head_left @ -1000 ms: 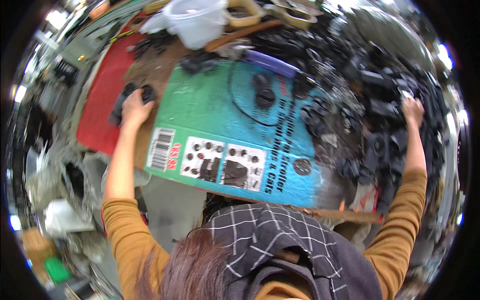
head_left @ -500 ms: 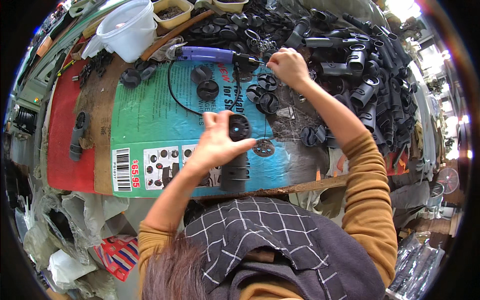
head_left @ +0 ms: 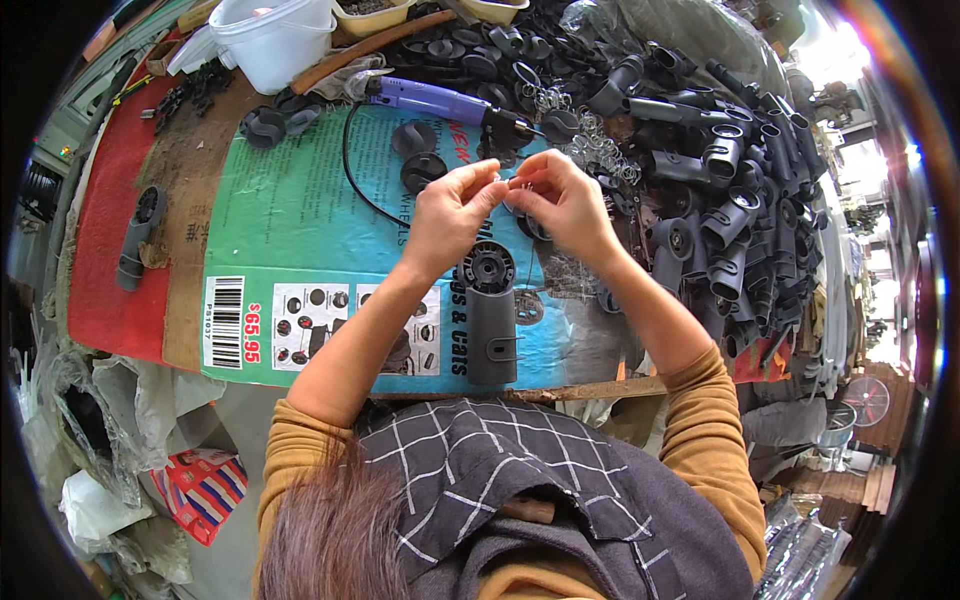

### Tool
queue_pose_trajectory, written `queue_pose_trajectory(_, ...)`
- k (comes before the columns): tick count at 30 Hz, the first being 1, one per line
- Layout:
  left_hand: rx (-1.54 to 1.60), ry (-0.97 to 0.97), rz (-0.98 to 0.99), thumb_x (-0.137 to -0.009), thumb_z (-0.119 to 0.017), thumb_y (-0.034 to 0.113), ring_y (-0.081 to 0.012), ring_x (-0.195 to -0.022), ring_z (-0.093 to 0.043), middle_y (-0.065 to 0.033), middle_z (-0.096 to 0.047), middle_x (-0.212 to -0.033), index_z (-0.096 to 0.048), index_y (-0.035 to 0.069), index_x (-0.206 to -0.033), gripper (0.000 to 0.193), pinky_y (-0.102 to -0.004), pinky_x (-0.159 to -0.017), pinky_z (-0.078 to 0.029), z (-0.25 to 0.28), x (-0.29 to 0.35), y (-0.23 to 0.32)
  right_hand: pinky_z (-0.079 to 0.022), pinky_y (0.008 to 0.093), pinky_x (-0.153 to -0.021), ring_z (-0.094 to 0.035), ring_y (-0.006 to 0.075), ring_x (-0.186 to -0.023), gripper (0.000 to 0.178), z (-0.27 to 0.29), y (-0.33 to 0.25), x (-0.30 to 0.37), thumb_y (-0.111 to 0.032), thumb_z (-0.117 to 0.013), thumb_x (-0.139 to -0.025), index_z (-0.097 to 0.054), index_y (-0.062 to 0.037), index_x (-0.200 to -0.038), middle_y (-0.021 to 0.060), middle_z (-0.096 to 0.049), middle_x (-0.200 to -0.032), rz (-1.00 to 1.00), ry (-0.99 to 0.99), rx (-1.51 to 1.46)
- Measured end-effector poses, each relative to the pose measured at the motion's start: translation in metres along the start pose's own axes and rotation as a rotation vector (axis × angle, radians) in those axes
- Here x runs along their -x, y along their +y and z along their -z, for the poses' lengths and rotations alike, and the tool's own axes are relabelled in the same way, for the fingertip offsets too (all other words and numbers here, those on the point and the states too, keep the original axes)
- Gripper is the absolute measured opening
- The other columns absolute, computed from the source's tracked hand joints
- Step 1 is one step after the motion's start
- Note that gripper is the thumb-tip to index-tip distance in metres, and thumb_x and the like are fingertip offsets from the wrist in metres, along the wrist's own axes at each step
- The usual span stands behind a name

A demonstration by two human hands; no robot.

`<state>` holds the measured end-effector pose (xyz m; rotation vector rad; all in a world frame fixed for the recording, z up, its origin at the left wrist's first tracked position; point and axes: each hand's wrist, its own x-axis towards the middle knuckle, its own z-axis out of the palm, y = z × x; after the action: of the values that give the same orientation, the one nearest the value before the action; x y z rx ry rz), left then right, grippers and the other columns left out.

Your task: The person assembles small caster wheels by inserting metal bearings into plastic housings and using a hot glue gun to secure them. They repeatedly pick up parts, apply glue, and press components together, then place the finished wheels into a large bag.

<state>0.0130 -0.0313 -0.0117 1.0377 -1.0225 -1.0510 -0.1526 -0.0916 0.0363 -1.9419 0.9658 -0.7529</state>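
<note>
The table (head_left: 185,305) runs across the whole working area, red and brown on its left, its near edge bowing just in front of the person's body. On it lies a green-and-blue cardboard sheet (head_left: 290,195), its near edge close along the table's. Open room for moving stretches over the cardboard left of the left forearm; on the right, a heap of dark tubular parts (head_left: 733,222) crowds in close beside the right forearm. A white bucket (head_left: 270,50) stands at the far left. A purple power tool (head_left: 430,100) lies beyond the hands, its tip pointing right.

The left hand (head_left: 450,215) and right hand (head_left: 568,208) meet above the cardboard, each with thumb and fingers pinched on tiny pale pieces (head_left: 503,180), too small to identify. Just below them in view, a dark grey fitting (head_left: 490,325) lies on the cardboard, untouched. Its long axis runs almost straight away from the person: round hub end toward the hands, tube end toward the body, just inside the near edge. A similar fitting (head_left: 137,245) rests on the red part, its far end leaning right. Dark round knobs (head_left: 422,173) sit left of the hands; metal coils (head_left: 605,150) lie beyond the right hand.
</note>
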Motion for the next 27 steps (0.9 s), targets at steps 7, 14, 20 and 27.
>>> queue_pose_trajectory(7, 0.200, 0.066, 0.040, -0.088, -0.072, 0.010, -0.0125, -0.091, -0.066, -0.0106, -0.070, -0.101, -0.065, -0.004, -0.115, 0.032, -0.0246, -0.082, -0.054, 0.020, 0.017, 0.004, -0.053, 0.0249, -0.075, -0.064, 0.0107, -0.079, 0.020, -0.014, -0.009, 0.010, -0.016, -0.065, -0.095, -0.064, 0.0019, -0.104, 0.0071, -0.069, -0.088, -0.285, -0.138, -0.406)
queue_pose_trajectory(14, 0.276, 0.066, 0.126, -0.084, -0.075, 0.006, -0.0151, -0.093, -0.068, -0.0126, -0.071, -0.103, -0.065, -0.004, -0.114, 0.032, -0.0265, -0.085, -0.055, 0.028, 0.022, 0.016, -0.054, 0.0254, -0.074, -0.065, 0.0129, -0.080, 0.023, -0.018, -0.014, 0.015, -0.016, -0.063, -0.095, -0.065, 0.0032, -0.107, 0.0096, -0.069, -0.092, -0.389, -0.135, -0.735)
queue_pose_trajectory(20, 0.329, 0.072, 0.075, -0.083, -0.076, 0.005, -0.0151, -0.092, -0.068, -0.0124, -0.071, -0.103, -0.066, -0.003, -0.112, 0.031, -0.0271, -0.084, -0.056, 0.030, 0.027, 0.021, -0.054, 0.0279, -0.082, -0.065, 0.0145, -0.088, 0.020, -0.026, -0.009, 0.019, -0.011, -0.061, -0.096, -0.063, 0.0019, -0.110, 0.0098, -0.068, -0.099, -0.437, -0.159, -1.052)
queue_pose_trajectory(27, 0.355, 0.058, 0.010, -0.084, -0.075, 0.005, -0.0148, -0.090, -0.068, -0.0119, -0.071, -0.102, -0.067, -0.003, -0.112, 0.030, -0.0266, -0.083, -0.055, 0.033, 0.030, 0.028, -0.053, 0.0276, -0.081, -0.064, 0.0144, -0.088, 0.020, -0.028, -0.025, 0.022, -0.010, -0.059, -0.096, -0.060, 0.0022, -0.111, 0.0099, -0.067, -0.099, -0.340, -0.180, -1.028)
